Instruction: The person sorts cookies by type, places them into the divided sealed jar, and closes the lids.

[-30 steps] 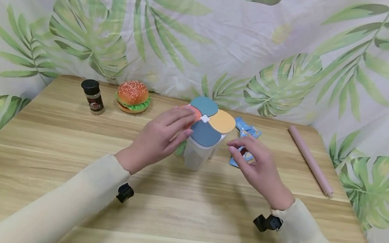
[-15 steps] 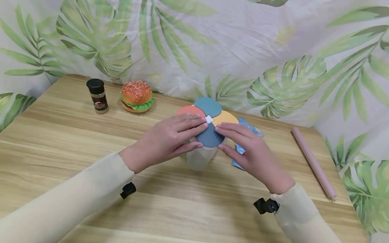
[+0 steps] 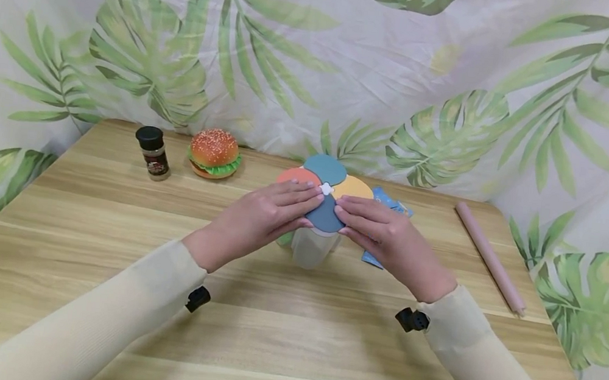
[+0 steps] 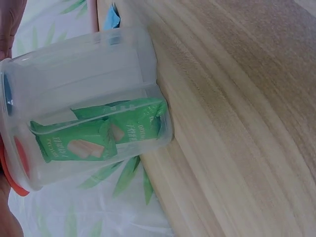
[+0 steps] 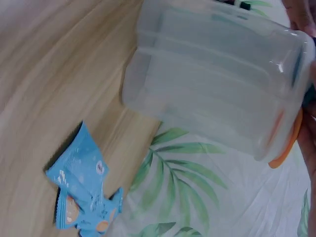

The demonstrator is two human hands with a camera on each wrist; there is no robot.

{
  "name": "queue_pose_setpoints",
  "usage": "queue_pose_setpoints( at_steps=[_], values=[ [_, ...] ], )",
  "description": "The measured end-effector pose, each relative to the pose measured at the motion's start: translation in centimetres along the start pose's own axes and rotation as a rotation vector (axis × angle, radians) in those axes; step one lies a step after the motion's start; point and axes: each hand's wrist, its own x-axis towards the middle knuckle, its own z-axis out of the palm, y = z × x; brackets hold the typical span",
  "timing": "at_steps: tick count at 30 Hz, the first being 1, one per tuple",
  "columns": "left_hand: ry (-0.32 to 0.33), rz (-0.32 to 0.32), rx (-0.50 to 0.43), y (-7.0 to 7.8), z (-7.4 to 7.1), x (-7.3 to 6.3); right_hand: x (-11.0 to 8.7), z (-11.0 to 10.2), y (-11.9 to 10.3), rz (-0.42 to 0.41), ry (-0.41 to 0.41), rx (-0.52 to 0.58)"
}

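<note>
A clear plastic storage canister (image 3: 310, 252) stands upright on the wooden table, capped by a lid (image 3: 325, 215) with teal, yellow, orange and dark blue petals around a white centre. My left hand (image 3: 254, 219) lies on the lid's left side, fingertips over the orange and dark blue petals and thumb by the rim. From the other side, my right hand (image 3: 396, 238) rests its fingers on the yellow and dark blue petals, thumb at the front rim. In the left wrist view, green snack packets (image 4: 81, 143) show inside one compartment. The compartment facing the right wrist camera (image 5: 212, 84) looks empty.
Blue snack packets (image 5: 81, 163) lie on the table just right of the canister, partly behind my right hand in the head view. A pink roll (image 3: 490, 260) lies farther right. A toy hamburger (image 3: 214, 154) and a black-capped spice jar (image 3: 152, 154) stand back left.
My right hand has come left from beside the canister onto the lid, and its fingers have drawn closer together. My left hand stays on the lid, its fingers slid slightly toward the front petal.
</note>
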Motion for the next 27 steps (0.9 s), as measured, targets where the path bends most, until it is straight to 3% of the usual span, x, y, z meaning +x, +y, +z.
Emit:
queue_pose_setpoints(
  at_steps=[8, 27],
  values=[
    [0.031, 0.051, 0.107, 0.12, 0.18, -0.07, -0.34, 0.32, 0.08, -0.031, 0.023, -0.086],
    [0.048, 0.061, 0.149, 0.28, 0.52, -0.29, -0.48, 0.96, 0.24, -0.079, 0.079, -0.121]
  ],
)
